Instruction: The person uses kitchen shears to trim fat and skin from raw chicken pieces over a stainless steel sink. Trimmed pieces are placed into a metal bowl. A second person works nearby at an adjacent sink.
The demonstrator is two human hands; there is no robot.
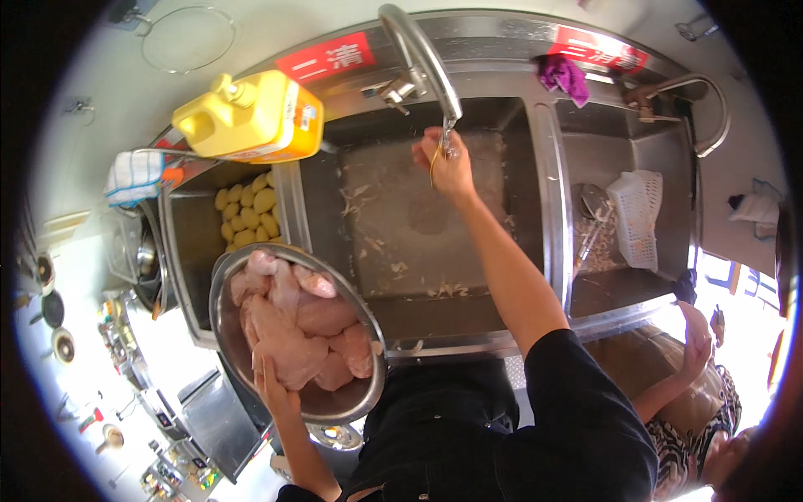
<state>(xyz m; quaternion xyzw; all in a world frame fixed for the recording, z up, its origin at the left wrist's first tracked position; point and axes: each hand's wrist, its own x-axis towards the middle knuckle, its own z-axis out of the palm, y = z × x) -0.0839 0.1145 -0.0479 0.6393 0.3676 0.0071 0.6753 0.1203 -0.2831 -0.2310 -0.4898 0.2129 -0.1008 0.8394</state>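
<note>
My left hand (273,388) grips the near side of a stainless steel bowl (374,401), its fingers inside against pieces of raw chicken (292,351). The bowl is tilted and rests at the front left edge of the sinks. My right hand (448,164) reaches under the curved metal faucet (433,63) above the middle sink, its fingers apart. Water runs from the spout onto this hand, and a thin yellowish loop hangs beside it. Pale scraps lie on the bottom of the middle sink (414,219).
Peeled potatoes (249,216) fill part of the left sink. A yellow pump jug (251,119) stands behind it. The right sink holds a white plastic basket (633,219) and a ladle (593,204). A purple cloth (561,76) lies on the rear rim. Another person (690,370) is at right.
</note>
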